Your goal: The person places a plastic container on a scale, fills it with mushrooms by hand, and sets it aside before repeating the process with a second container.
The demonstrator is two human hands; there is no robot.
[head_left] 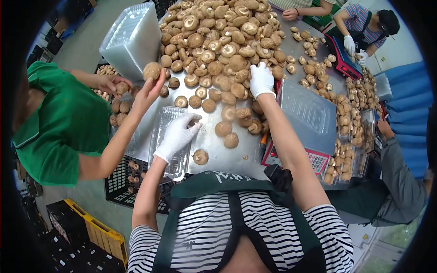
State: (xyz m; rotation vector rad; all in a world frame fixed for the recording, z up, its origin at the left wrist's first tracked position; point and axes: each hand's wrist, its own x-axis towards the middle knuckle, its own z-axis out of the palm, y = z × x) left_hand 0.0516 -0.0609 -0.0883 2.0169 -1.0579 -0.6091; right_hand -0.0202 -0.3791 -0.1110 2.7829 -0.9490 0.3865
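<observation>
My left hand (pixel 178 135), in a white glove, hangs over a clear plastic tray (pixel 180 167) at the table's near left. Its thumb and fingers curl round something small and dark that I cannot make out. My right hand (pixel 262 82), also gloved in white, reaches to the near right edge of a large heap of brown shiitake mushrooms (pixel 214 45). Its fingers are apart, against the mushrooms, with nothing visibly gripped. Several loose mushrooms lie between my hands, some blurred by motion. One mushroom (pixel 200 157) sits stem-up near the table's front edge.
A digital scale (pixel 305 120) stands by my right forearm, with filled mushroom trays (pixel 343 159) beyond. Stacked clear trays (pixel 132 38) rise at back left. A co-worker in green (pixel 68 123) holds mushrooms close on my left. Other people work at right. A black crate (pixel 120 189) stands below.
</observation>
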